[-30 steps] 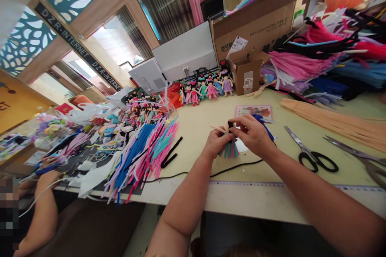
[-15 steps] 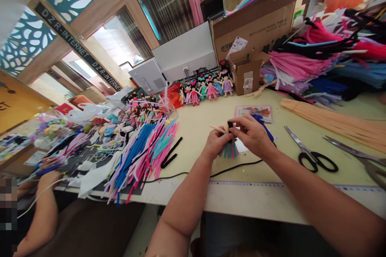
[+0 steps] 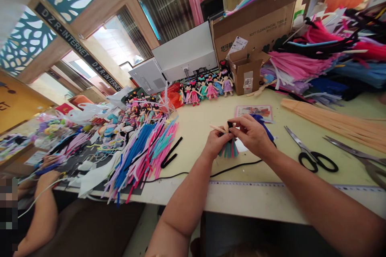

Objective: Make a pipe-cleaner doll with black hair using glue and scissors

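A small pipe-cleaner doll [image 3: 229, 149] with a striped teal and pink skirt, beige arms and a black top is held over the table between my two hands. My left hand [image 3: 217, 142] is closed around its body, a beige arm poking out past the fingers. At the doll's black head, my right hand [image 3: 249, 131] pinches with thumb and fingertips; the exact grip is partly hidden. Behind my right wrist lies a blue tool [image 3: 263, 125], mostly covered. A printed card [image 3: 253, 112] rests just beyond my hands.
Black-handled scissors [image 3: 310, 154] and a second pair of scissors [image 3: 358, 150] lie at right, near beige pipe cleaners [image 3: 331, 122]. Coloured pipe cleaners [image 3: 141, 150] spread at left. Finished dolls [image 3: 208, 86] stand behind. A black cord [image 3: 181, 174] crosses the table. A co-worker's arm [image 3: 45, 204] is far left.
My hands and the doll stay almost in place. The co-worker's hand at far left has shifted slightly.
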A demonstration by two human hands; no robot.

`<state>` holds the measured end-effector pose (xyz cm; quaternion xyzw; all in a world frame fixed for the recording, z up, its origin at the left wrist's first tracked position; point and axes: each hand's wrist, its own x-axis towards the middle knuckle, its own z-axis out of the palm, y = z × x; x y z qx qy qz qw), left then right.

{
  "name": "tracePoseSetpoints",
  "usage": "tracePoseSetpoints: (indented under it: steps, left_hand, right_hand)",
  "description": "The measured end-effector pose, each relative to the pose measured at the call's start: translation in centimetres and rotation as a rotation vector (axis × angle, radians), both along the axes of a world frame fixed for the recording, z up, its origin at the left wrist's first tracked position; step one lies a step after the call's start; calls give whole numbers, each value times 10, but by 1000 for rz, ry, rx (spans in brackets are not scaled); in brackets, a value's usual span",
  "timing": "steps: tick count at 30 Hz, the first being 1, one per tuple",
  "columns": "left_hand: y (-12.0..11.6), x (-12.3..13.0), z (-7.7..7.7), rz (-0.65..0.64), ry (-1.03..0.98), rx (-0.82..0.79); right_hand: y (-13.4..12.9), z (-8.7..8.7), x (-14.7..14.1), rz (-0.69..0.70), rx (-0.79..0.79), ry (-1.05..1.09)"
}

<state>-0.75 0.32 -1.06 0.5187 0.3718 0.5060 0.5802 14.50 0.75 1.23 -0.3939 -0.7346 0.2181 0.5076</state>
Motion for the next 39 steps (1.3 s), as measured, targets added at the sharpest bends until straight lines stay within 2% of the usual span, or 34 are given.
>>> tracePoseSetpoints:
  steps: [14,39]
  left_hand:
    - [1,0,-2,36,14,-10]
    - [0,1,1,26,3,-20]
  right_hand:
    - [1,0,0,-1,5,-4]
    - [1,-1,-1,2,5,15]
